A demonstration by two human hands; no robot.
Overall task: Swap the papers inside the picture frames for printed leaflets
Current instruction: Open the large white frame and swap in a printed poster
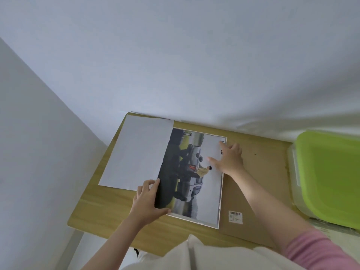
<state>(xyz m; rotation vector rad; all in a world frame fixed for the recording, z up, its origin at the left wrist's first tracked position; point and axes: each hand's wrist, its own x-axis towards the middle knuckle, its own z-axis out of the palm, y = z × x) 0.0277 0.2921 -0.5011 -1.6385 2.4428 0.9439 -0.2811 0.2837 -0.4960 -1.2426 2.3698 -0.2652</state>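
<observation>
Head view, looking down on a small wooden table set against a white wall.

A printed leaflet showing a silver car and a figure in a yellow coat lies flat in the middle of the table, inside a thin white picture frame whose edge shows along its right and near sides.

Left hand: at the leaflet's near left corner, thumb along the near edge, fingers curled around the left edge. It grips the leaflet there.

Right hand: laid flat on the leaflet's far right part, fingers straight and spread, pressing down. It clasps nothing.

A blank white sheet lies on the table's left half; its right edge overlaps the leaflet's left side.

A brown cardboard backing lies just right of the frame, touching it, with a small barcode sticker near its near left corner.

A clear plastic box with a green lid sits at the far right, beside the cardboard.

Pink sleeve on the right arm.
</observation>
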